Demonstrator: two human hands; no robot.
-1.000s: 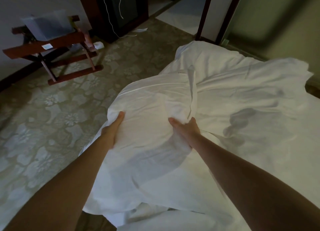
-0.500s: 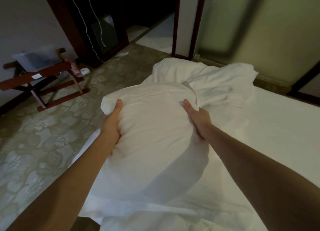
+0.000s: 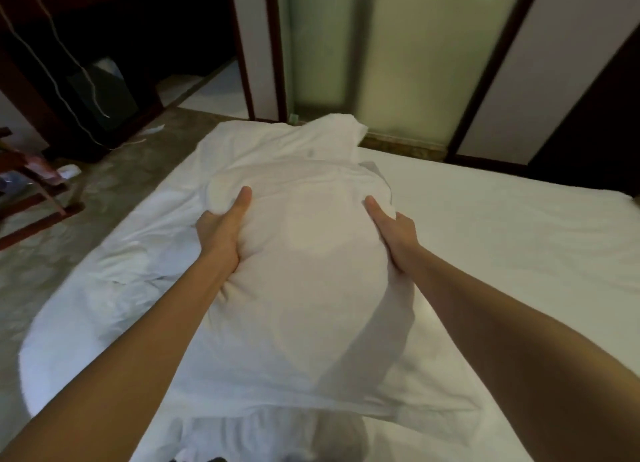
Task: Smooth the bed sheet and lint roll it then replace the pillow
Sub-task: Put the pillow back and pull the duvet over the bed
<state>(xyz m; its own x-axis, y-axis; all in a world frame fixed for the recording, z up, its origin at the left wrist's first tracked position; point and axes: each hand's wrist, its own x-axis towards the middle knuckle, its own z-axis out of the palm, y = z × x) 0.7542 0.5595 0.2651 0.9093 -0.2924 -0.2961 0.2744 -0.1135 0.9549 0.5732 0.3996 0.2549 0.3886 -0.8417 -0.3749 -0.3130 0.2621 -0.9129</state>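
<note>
A plump white pillow point(image 3: 304, 253) is held up in front of me over the bed. My left hand point(image 3: 221, 229) grips its left side, thumb on top and fingers hidden underneath. My right hand point(image 3: 393, 234) grips its right side the same way. The white bed sheet point(image 3: 502, 240) spreads flat to the right of the pillow. A crumpled white cover point(image 3: 263, 146) lies on the bed behind and to the left of the pillow. No lint roller shows in view.
Patterned carpet point(image 3: 104, 191) lies left of the bed. A red wooden rack point(image 3: 31, 198) stands at the far left. A dark cabinet point(image 3: 86, 80) with hanging white cords is at the back left. Frosted panels point(image 3: 398, 63) with dark frames stand behind the bed.
Both hands have carried the pillow up and to the right, toward the middle of the bed. My view has swung right, showing more flat sheet and less carpet.
</note>
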